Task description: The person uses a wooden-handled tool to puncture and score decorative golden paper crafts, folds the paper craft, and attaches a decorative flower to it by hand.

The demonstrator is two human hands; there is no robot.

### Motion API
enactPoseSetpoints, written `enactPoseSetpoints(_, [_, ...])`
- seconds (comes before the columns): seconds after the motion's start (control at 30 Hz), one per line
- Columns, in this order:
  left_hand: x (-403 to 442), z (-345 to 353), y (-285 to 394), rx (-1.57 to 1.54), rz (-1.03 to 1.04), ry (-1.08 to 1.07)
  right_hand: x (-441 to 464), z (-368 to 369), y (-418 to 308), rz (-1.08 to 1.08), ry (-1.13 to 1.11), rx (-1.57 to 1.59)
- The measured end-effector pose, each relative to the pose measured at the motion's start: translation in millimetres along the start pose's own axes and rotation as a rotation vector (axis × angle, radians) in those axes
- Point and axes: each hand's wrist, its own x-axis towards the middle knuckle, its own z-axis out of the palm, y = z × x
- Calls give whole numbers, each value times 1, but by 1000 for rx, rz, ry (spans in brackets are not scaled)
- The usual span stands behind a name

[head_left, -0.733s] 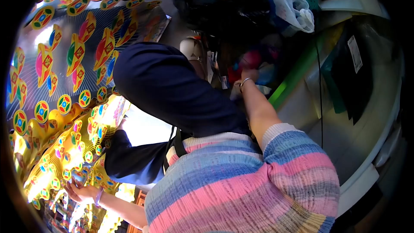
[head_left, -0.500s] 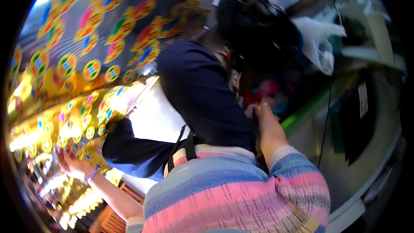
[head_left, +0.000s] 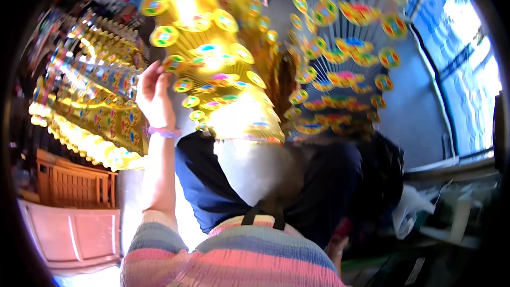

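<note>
- Low at the right, nearest my remote view, the right hand point(head_left: 338, 244) is partly hidden against something pink point(head_left: 344, 227); I cannot tell whether it grips it.
- Ahead of the left knee point(head_left: 199, 180), I have the left hand point(head_left: 155, 93) raised, its fingers bent, at the left edge of the gold sheet point(head_left: 218, 64). Blur keeps me from telling whether they are clamped on a rim disc point(head_left: 173, 62) or just beside it.
- I judge that a snagged finger could bend or tear a disc, with glare hiding the edge; a shifting knee could crease the sheet's near end.
- Just beyond the knees, that sheet's long axis runs away from the body; its near end faces the lap, its far end leans slightly left.
- To its right, I see a silver sheet point(head_left: 345, 79) running roughly alongside; a sideways pull might tangle their discs.
</note>
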Motion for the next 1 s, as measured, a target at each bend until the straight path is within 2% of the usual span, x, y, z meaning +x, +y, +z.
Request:
enactPoseSetpoints(0.03, [14, 0, 3, -38, 48, -9, -39, 71, -2, -46, 349, -232])
enactPoseSetpoints(0.1, [37, 5, 14, -118, 125, 51, -43, 158, -17, -140, 799, -509])
enactPoseSetpoints(0.17, [59, 9, 28, -119, 154, 45, -43, 220, -45, -537, 638, -534])
enactPoseSetpoints(0.2, [73, 11, 35, -154, 161, 32, -37, 260, -52, -860, 461, -905])
enactPoseSetpoints(0.27, [100, 21, 51, -90, 186, -3, -60, 392, -62, -1006, 169, -1146])
enactPoseSetpoints(0.3, [111, 28, 59, -81, 196, -24, -76, 470, -59, -842, 57, -1014])
enactPoseSetpoints(0.37, [126, 41, 78, -88, 194, -111, -73, 554, -55, -886, -232, -1106])
enactPoseSetpoints(0.43, [140, 54, 75, 61, 293, -112, -84, 635, -37, -1004, -442, -1390])
enactPoseSetpoints(0.5, [145, 62, 77, 101, 303, -136, -107, 708, -5, -1064, -617, -1391])
enactPoseSetpoints(0.57, [146, 67, 80, 164, 320, -128, -110, 760, 14, -1449, -826, -1537])
enactPoseSetpoints(0.63, [147, 70, 82, 194, 224, -149, -118, 806, 36, -1736, -1021, -1533])
enactPoseSetpoints(0.73, [146, 74, 85, 202, 164, -130, -115, 848, 61, -1746, -1133, -1458])
enactPoseSetpoints(0.83, [147, 78, 83, 168, 142, -92, -113, 873, 79, -1845, -1127, -1491])
enactPoseSetpoints(1.0, [152, 80, 79, 131, 159, -88, -109, 894, 102, -1847, -1043, -1620])
